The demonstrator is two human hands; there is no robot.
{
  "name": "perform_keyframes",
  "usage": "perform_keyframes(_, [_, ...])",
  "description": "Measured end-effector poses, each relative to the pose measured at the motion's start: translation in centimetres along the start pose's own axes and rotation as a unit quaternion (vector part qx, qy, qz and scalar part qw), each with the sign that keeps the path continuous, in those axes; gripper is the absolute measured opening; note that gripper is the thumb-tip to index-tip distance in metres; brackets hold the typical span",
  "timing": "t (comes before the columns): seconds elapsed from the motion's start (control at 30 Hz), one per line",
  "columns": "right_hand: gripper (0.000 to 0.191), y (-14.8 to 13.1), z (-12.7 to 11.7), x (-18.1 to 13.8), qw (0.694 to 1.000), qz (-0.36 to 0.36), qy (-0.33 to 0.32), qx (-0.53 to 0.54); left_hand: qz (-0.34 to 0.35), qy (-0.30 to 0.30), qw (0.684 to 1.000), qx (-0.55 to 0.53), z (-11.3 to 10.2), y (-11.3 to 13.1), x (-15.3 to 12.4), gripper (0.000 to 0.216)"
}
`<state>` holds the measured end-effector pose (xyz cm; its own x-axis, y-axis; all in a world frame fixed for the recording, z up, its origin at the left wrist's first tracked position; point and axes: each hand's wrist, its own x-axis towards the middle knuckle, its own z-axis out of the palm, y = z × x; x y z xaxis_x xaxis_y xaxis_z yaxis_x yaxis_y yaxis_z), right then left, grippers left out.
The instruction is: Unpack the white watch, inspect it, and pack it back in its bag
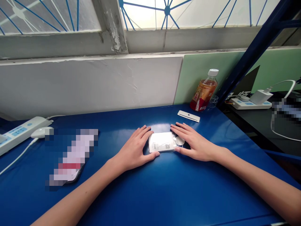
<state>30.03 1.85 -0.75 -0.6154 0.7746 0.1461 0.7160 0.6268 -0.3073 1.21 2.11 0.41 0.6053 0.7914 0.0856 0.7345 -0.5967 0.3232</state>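
Observation:
A small white packet in clear plastic wrapping lies flat on the blue table, with printed codes on its face and a round white piece at its right end. My left hand rests against the packet's left side, fingers spread, thumb along the near edge. At the right end, my right hand lies with fingers stretched out and apart, its thumb near the packet's corner. Neither hand grips the packet. What is inside the wrapping cannot be made out.
A flat white strip lies behind the right hand, near a bottle of reddish drink. On the left are a blurred phone, a power strip and a white charger. Another power strip stands at right.

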Motion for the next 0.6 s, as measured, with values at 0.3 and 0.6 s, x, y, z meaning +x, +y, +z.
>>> perform_keyframes(0.3, [0.068,-0.6,-0.3,0.1,1.0,-0.021,-0.015,0.014,0.026,-0.017,0.999,0.027,0.3,-0.1,0.1,0.085])
perform_keyframes(0.6, [0.062,-1.9,0.9,1.6,0.999,0.011,0.039,0.023,0.027,-0.012,0.999,0.036,0.1,0.0,0.2,0.074])
